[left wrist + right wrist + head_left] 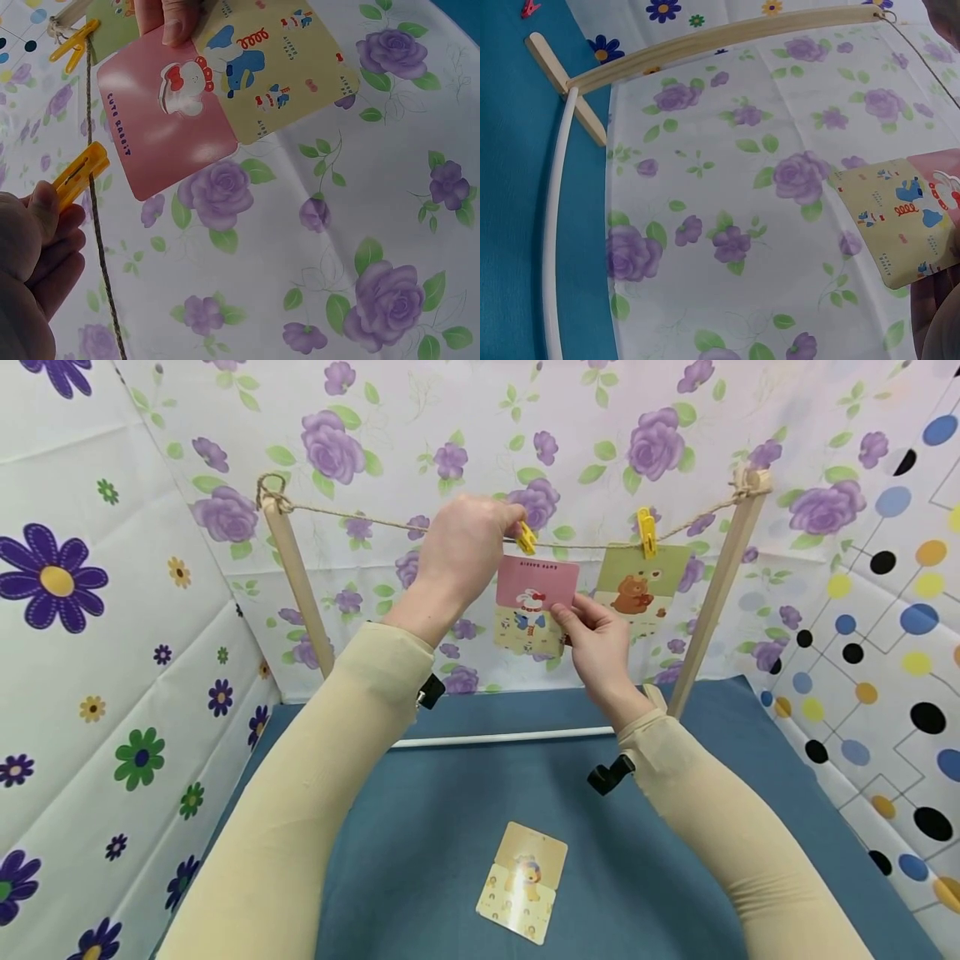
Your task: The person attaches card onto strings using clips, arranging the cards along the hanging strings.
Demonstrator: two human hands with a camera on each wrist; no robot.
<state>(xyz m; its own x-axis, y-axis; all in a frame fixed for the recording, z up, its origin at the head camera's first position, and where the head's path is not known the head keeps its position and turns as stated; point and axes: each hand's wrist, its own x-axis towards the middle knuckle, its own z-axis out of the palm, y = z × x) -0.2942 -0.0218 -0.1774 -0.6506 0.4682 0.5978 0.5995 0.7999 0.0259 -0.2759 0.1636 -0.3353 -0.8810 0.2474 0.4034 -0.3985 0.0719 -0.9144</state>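
My left hand pinches a yellow clothespin at the twine line. In the left wrist view that clothespin lies across the twine, apart from the card's pink edge. My right hand holds a pink and yellow rabbit card by its side, thumb on the front, just below the line. To its right a green bear card hangs from the line under another yellow clothespin. A yellow card with a cartoon animal lies flat on the blue cloth.
Two wooden posts carry the twine, and a white rod runs low between them. Flowered and dotted fabric walls surround the blue cloth. In the right wrist view a red clothespin lies near the far corner.
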